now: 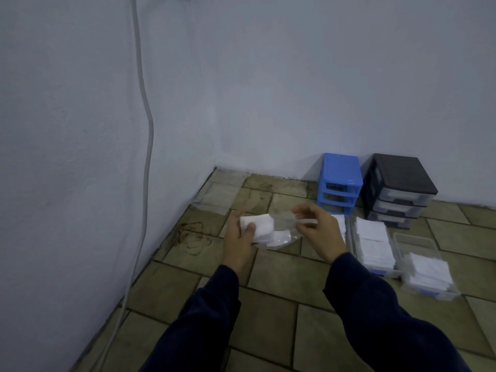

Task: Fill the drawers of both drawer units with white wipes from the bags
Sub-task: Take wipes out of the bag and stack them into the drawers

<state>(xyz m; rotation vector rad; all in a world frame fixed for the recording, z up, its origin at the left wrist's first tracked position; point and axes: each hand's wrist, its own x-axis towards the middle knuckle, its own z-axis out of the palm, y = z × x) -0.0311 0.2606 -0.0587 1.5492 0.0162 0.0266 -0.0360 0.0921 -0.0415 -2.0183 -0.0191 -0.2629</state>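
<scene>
Between hands | left hand (239,235) grips wipes (259,226) | right hand (318,229) pinches bag (284,220) (clear)

- Two arms reach into view from the bottom edge, each in a long dark navy sleeve
- The sleeve cloth looks soft and plain, with loose folds along the forearms
- Left hand (239,238) and right hand (320,232) are bare beyond the cuffs, without gloves

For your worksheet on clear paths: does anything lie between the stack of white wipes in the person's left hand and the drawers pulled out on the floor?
Only the clear plastic bag, pinched by the right hand, still partly sleeves the wipes gripped by the left hand. Beyond it, bare tiled floor leads to the removed drawers; nothing visible blocks.
</scene>
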